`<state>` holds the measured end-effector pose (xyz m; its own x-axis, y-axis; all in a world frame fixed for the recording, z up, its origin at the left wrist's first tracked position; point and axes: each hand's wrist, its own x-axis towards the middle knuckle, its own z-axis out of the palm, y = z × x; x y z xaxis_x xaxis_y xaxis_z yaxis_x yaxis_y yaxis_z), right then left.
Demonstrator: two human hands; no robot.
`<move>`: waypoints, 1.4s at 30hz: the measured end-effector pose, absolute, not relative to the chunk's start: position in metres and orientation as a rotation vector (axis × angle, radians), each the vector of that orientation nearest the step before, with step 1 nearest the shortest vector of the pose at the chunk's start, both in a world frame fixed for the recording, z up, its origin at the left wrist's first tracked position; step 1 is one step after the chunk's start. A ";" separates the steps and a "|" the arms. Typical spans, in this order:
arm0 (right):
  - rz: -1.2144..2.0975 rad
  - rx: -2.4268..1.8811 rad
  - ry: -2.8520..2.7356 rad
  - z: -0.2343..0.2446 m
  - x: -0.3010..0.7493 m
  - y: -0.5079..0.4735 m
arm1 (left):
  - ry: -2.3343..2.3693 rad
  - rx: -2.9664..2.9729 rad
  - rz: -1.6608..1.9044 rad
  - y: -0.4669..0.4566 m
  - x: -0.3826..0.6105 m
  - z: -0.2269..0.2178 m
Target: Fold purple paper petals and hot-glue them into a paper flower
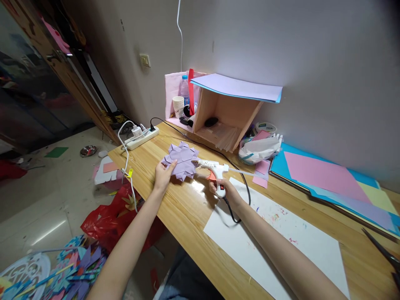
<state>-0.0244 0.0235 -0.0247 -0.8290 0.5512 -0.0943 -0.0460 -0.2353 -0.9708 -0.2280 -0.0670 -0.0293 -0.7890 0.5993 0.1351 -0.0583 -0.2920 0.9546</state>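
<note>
A purple folded paper flower (183, 161) lies on the wooden table (187, 208). My left hand (163, 175) grips its near left edge, thumb on top. My right hand (223, 189) is wrapped round the handle of a white hot glue gun (213, 168) with an orange trigger. The gun's nozzle points left and touches the flower's right side. A black cord (233, 212) runs from the gun's handle under my right wrist.
A white sheet (275, 237) lies under my right forearm. Coloured paper sheets (331, 179) are stacked at the right, with scissors (384, 252) near the edge. A wooden box (221, 118), a white bag (259, 149) and a power strip (142, 137) stand behind. Paper cutouts litter the floor at left.
</note>
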 end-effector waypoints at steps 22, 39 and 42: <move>2.073 -0.559 -1.712 -0.020 -0.026 0.016 | 1.508 0.672 2.081 -0.065 -0.224 -0.032; 1.967 -0.571 -1.833 -0.007 -0.026 0.013 | 1.586 0.715 2.010 -0.068 -0.221 -0.030; 1.972 -0.590 -1.843 -0.007 -0.026 0.013 | 1.586 0.715 2.009 -0.068 -0.220 -0.029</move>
